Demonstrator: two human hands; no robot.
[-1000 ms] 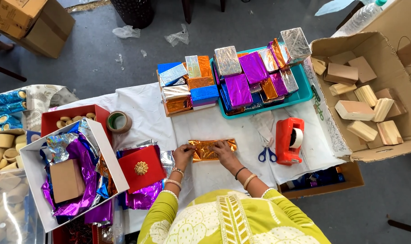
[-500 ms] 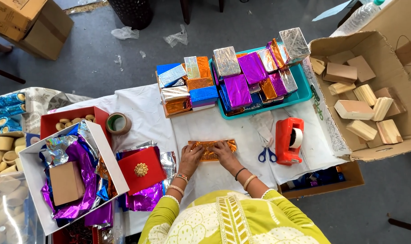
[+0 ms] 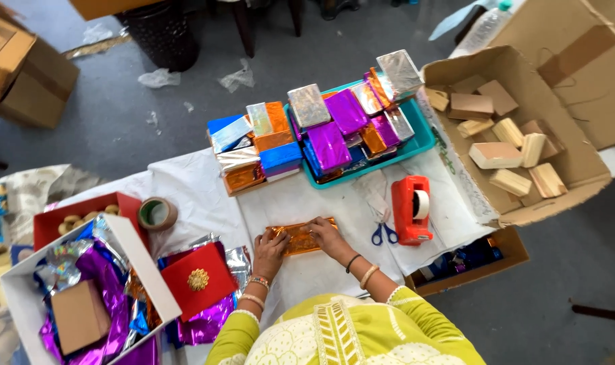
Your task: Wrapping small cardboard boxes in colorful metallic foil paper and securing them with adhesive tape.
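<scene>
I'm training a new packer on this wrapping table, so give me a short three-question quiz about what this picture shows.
1. True or false: both hands rest on the orange foil-wrapped block.
2. What lies between that block and the red tape dispenser? A) blue-handled scissors B) a roll of brown tape C) a wooden block
3. Fill in: the teal tray holds blocks wrapped in shiny ____.

Key: 1 true, the left hand and right hand both press on it. 2 A, the scissors. 3 foil.
</scene>
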